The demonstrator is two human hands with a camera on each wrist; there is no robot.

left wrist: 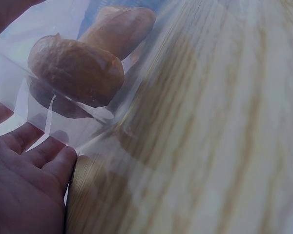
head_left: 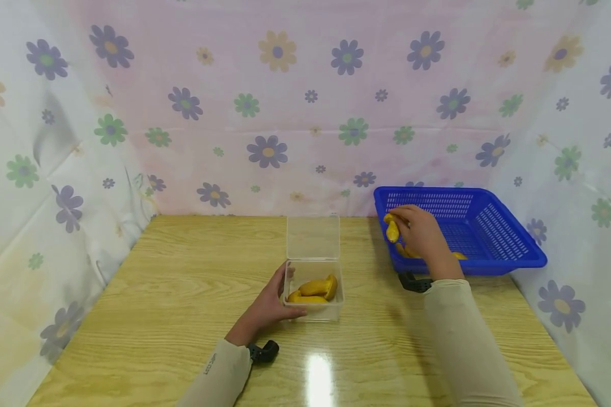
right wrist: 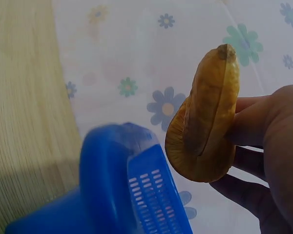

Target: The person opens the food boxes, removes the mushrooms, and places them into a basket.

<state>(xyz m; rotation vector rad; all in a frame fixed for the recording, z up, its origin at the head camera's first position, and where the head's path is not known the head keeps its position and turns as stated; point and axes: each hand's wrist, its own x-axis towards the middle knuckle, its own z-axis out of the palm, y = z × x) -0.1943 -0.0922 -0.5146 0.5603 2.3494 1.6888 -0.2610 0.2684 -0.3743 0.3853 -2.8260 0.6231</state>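
My left hand [head_left: 272,302] grips the left side of a clear plastic box [head_left: 326,314] whose lid [head_left: 313,237] stands open at the back. Inside the box lie two yellow mushrooms [head_left: 317,287], also visible through its wall in the left wrist view, where the fingers [left wrist: 51,151] lie along the plastic. Over the left side of a blue basket [head_left: 509,229], my right hand [head_left: 424,230] pinches a yellow mushroom [right wrist: 212,112] between thumb and fingertips. More yellow mushrooms [head_left: 459,255] rest in the basket, partly hidden by the hand and forearm.
The wooden table [head_left: 198,265] is bordered at the back and sides by flower-printed cloth [head_left: 305,113]. The basket stands at the back right, against the cloth. Black wrist-worn devices [head_left: 265,351] sit over both sleeves' cuffs.
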